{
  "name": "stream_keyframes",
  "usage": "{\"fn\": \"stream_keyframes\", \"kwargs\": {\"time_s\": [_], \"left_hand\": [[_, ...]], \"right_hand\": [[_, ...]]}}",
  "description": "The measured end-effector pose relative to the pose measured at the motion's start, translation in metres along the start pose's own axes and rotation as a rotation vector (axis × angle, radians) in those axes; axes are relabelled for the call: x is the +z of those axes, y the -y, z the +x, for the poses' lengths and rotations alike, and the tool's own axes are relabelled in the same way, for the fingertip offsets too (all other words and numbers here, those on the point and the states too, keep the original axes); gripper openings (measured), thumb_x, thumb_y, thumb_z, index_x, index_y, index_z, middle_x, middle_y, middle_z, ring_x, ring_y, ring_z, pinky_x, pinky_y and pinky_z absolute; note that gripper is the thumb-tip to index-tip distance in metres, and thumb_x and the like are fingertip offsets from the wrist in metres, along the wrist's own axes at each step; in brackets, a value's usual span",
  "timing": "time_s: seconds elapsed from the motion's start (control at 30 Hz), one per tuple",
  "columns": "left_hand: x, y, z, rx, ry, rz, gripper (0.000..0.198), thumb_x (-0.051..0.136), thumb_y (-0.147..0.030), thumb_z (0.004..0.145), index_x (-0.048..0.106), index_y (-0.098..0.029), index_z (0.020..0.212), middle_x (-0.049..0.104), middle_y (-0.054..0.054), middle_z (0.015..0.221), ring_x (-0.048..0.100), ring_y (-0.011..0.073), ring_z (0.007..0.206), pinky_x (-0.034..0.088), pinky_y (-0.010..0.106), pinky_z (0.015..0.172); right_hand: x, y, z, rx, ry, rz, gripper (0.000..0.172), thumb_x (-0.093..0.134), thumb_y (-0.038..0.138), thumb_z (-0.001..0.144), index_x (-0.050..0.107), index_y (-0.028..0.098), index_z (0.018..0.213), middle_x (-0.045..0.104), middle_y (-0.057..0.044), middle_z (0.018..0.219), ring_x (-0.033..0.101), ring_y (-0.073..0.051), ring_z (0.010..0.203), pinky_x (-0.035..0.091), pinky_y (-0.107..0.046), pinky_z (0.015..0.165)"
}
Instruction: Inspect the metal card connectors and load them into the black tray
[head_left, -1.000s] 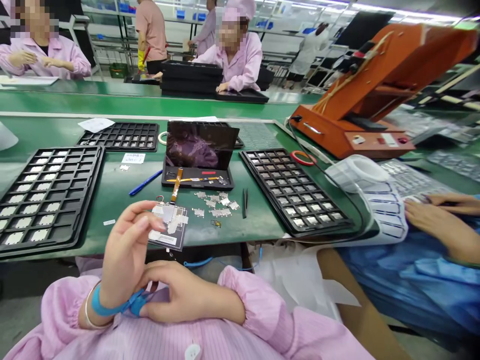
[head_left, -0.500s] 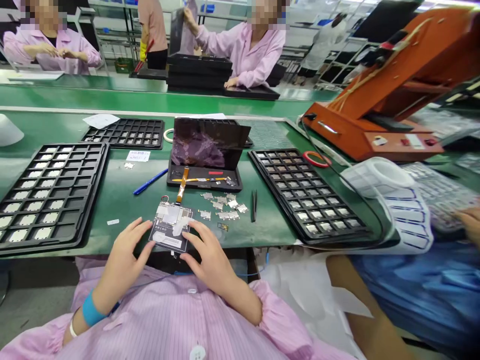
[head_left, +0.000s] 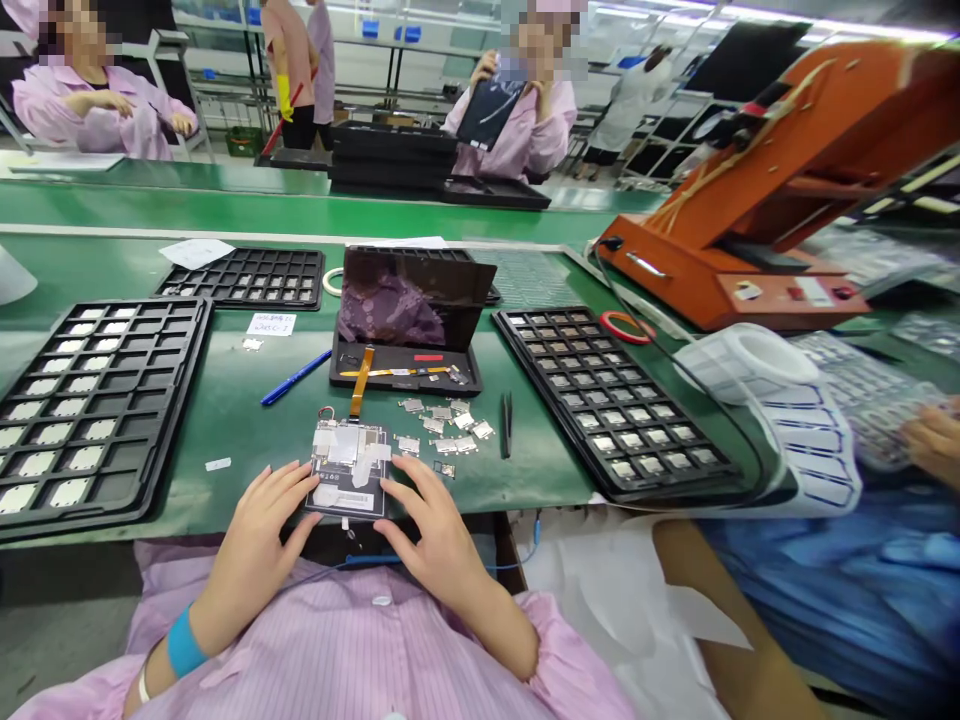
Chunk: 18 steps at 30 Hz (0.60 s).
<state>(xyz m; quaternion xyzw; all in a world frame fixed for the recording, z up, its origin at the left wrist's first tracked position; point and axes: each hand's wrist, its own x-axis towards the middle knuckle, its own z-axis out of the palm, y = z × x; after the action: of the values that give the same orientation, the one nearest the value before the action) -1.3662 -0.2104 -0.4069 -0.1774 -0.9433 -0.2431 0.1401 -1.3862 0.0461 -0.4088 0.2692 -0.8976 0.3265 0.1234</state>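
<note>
Clock centred on board. Board (head_left: 337, 478) ×1: flat, dark, rectangular, silver-patched; on smooth green surface (head_left: 247, 422), near edge, between the hands. Left hand (head_left: 262, 525) at 9, right hand (head_left: 435, 525) at 3: fingers loosely spread, tips at opposite board edges, neither closed round it. Amber ribbon (head_left: 362, 382) ×1, runs toward 12. Black case (head_left: 390, 386) ×1, glossy raised lid, 1 o'clock. Thin metal pieces (head_left: 463, 421), roughly ten, some overlapping, 2 o'clock. Blue pen (head_left: 296, 378) ×1, 11 o'clock.
</note>
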Motion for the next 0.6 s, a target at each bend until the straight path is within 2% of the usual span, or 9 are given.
{"fn": "stream_keyframes", "kwargs": {"time_s": [0.13,0.23,0.37,0.47,0.6], "left_hand": [[0.006,0.009,-0.003,0.069,-0.049,0.035,0.037,0.053,-0.031,0.097,0.050,-0.027,0.133,0.062,0.009,0.135,0.059,0.0273,0.125,0.047,0.058,0.107],[0.014,0.019,-0.003,0.137,-0.060,0.080,0.048,0.055,-0.037,0.095,0.043,-0.026,0.141,0.061,0.011,0.137,0.060,0.0293,0.123,0.051,0.057,0.101],[0.025,0.025,0.000,0.234,-0.073,0.137,0.062,0.057,-0.045,0.092,0.036,-0.023,0.147,0.057,0.016,0.140,0.059,0.0345,0.125,0.051,0.063,0.098],[0.031,0.028,0.001,0.261,-0.080,0.171,0.063,0.056,-0.045,0.093,0.035,-0.023,0.148,0.056,0.017,0.141,0.059,0.0357,0.123,0.051,0.066,0.096],[0.035,0.037,0.001,0.319,-0.059,0.249,0.066,0.056,-0.041,0.093,0.031,-0.024,0.152,0.055,0.016,0.143,0.061,0.0341,0.122,0.055,0.062,0.093]], "right_hand": [[-0.003,0.002,-0.002,0.044,0.023,0.009,0.037,0.068,0.022,0.086,0.063,0.015,0.122,0.051,-0.019,0.144,0.044,-0.033,0.138,0.043,-0.056,0.111],[-0.002,0.001,-0.004,0.079,0.051,0.027,0.041,0.072,0.025,0.082,0.064,0.015,0.122,0.050,-0.018,0.145,0.042,-0.032,0.140,0.041,-0.054,0.113],[0.001,-0.002,-0.007,0.085,0.032,0.047,0.042,0.072,0.033,0.084,0.064,0.015,0.121,0.049,-0.018,0.146,0.040,-0.031,0.141,0.039,-0.052,0.115],[0.004,-0.003,-0.009,0.069,0.019,0.044,0.043,0.070,0.039,0.086,0.065,0.014,0.120,0.050,-0.019,0.146,0.040,-0.031,0.141,0.038,-0.051,0.115],[0.005,-0.003,-0.011,0.055,0.018,0.039,0.042,0.068,0.042,0.088,0.065,0.014,0.120,0.051,-0.018,0.145,0.041,-0.030,0.141,0.039,-0.049,0.115]]}}
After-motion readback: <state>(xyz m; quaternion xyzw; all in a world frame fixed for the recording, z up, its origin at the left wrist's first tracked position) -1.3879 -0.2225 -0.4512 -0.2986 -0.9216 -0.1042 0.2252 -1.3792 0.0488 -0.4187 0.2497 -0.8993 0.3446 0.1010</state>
